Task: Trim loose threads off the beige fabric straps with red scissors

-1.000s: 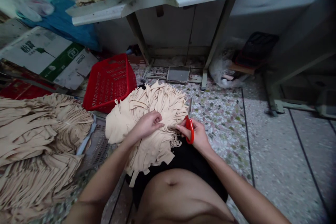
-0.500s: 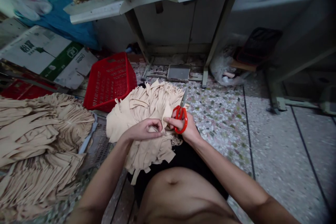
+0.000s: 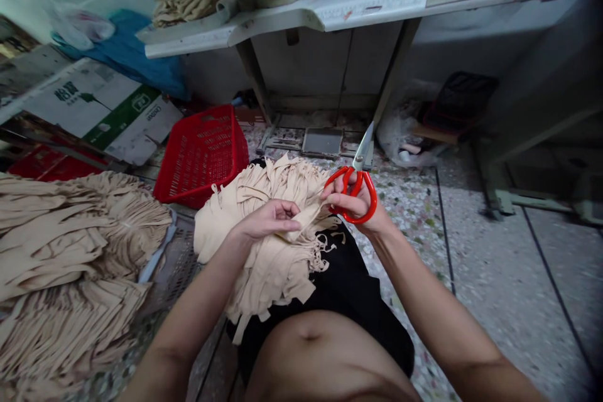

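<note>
Fabric strips (image 3: 264, 245) on lap (image 3: 348, 289); plastic basket (image 3: 200, 157) behind-left; larger strip pile (image 3: 70, 251) left; sewing table (image 3: 372, 0) ahead.

Your right hand (image 3: 353, 200) has its fingers through the red loops of the scissors (image 3: 369, 195), with the steel blades pointing up and away from you. Your left hand (image 3: 268, 220) curls over the pile of beige fabric strips (image 3: 268, 264), which lies heaped and tangled in your lap (image 3: 339, 289), its knotted, looped ends trailing at the near right edge. One strip (image 3: 304, 221) lifts from the pile between your hands, touching the fingers of both.
</note>
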A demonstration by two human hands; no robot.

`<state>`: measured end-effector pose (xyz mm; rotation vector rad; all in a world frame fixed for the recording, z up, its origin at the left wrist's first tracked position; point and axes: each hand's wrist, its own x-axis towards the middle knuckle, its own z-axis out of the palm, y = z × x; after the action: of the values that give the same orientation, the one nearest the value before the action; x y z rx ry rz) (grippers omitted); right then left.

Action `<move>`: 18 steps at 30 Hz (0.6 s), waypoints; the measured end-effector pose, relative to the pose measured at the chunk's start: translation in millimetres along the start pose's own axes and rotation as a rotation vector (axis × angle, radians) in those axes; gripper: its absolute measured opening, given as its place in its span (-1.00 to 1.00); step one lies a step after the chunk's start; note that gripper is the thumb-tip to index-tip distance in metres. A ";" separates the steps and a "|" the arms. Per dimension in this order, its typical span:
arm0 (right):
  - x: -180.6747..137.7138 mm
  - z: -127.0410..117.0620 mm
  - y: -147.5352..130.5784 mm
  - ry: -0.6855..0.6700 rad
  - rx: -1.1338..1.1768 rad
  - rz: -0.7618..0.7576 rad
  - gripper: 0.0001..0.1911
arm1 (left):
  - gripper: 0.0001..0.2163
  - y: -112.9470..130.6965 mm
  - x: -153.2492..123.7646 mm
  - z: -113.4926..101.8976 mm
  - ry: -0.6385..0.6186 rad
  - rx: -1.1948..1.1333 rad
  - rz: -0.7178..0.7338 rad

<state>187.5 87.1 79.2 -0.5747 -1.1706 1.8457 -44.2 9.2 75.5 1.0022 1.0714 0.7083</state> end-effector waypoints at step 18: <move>-129.2 -20.2 49.1 -0.302 -0.511 0.182 -0.51 | -0.69 14.3 -10.8 44.1 0.260 0.150 0.137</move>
<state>250.5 -21.8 18.6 -0.7172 -1.8729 1.8269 -6.5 -8.1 98.9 1.1415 1.3049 0.8980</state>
